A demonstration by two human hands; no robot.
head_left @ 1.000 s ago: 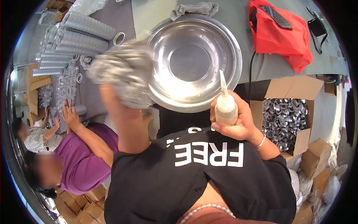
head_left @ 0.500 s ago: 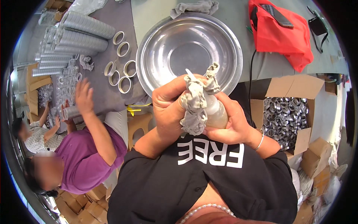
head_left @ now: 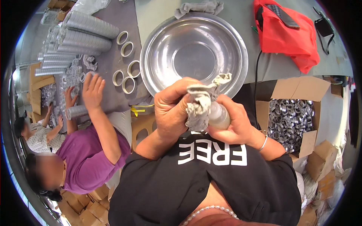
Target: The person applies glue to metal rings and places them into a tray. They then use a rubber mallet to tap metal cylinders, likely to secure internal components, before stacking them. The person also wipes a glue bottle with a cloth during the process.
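Observation:
My left hand is closed on a crumpled grey-white rag, bunched in front of my chest. Wrapped round a translucent squeeze bottle are the fingers of my right hand. The rag touches the bottle's upper end and hides its tip. Both hands are at the near rim of a wide, shiny steel basin, and a loose end of the rag sticks out over that rim.
Several metal rings lie left of the basin, with stacked ring rolls behind. A co-worker in purple reaches in there. Right are a red bag and a carton of rings. A grey cloth lies beyond the basin.
The rag and bottle have turned in my hands, and the white nozzle tip seen before is now hidden. On the left, one loose ring has gone from the group as the co-worker's hand moved.

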